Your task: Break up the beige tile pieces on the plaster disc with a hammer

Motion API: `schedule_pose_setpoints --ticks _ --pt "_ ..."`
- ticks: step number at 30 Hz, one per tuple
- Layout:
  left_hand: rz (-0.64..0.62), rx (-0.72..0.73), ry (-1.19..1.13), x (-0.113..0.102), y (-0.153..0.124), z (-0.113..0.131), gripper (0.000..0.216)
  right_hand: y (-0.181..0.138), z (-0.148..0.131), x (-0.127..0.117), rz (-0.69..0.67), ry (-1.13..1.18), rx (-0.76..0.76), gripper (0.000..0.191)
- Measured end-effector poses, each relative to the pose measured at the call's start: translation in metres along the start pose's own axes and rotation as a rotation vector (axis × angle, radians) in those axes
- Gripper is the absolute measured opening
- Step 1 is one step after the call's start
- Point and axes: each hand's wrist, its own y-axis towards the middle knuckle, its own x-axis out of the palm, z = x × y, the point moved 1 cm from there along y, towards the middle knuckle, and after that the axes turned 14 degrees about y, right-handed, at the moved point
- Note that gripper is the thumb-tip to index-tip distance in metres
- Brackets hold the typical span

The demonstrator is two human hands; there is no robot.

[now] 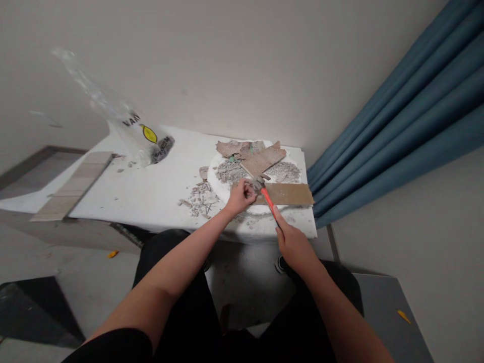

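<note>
My right hand (294, 242) is closed round the handle of a claw hammer (267, 199) with a red and black grip. The hammer's metal head rests over the left part of a brown board (289, 194). Close beside the head, my left hand (241, 196) is curled with thumb and fingers pinched; what they grip, if anything, is too small to make out. The board lies across a round white tray (215, 185). Grey rubble (230, 172) and a brown flat broken piece (263, 159) are on the tray behind the hammer.
Loose chips and what look like nails (202, 199) lie left of the tray on the white table (151, 194). A clear plastic bag (128, 131) with dark contents stands at the back left, near a cardboard strip (75, 186). A blue curtain (397, 106) hangs at the right.
</note>
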Motion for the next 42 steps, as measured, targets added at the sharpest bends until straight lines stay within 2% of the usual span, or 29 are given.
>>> schedule_pose_setpoints --ticks 4,15,19,24,30,35,40,42 --pt "0.002 0.002 0.005 -0.0006 -0.0003 0.0017 0.04 0.0009 0.0025 0.0 0.029 0.006 -0.025 0.064" --pt "-0.006 0.002 0.026 -0.0005 0.0018 0.001 0.04 0.0006 -0.0024 0.0011 0.0 -0.033 0.009 0.066" --pt "-0.011 -0.007 0.025 -0.0007 0.0015 0.0025 0.041 0.0018 0.0004 0.0006 0.04 -0.029 0.024 0.067" --pt "0.006 0.012 0.034 0.0 0.0026 0.0032 0.041 0.0039 0.0048 0.0066 -0.07 -0.076 0.066 0.067" --pt "-0.023 0.021 0.022 0.0009 0.0023 0.0009 0.041 -0.0021 -0.0003 -0.001 0.063 -0.016 0.014 0.064" --pt "-0.012 0.014 0.044 0.0014 0.0027 0.0008 0.041 -0.0015 0.0001 -0.0002 0.0 0.021 0.018 0.066" --pt "-0.011 0.028 0.026 0.0017 0.0025 0.0016 0.04 -0.0014 -0.0018 0.0001 0.062 0.024 -0.013 0.066" --pt "-0.01 0.02 0.026 0.0011 0.0022 0.0019 0.041 -0.0012 -0.0021 0.0002 0.031 0.011 0.011 0.066"
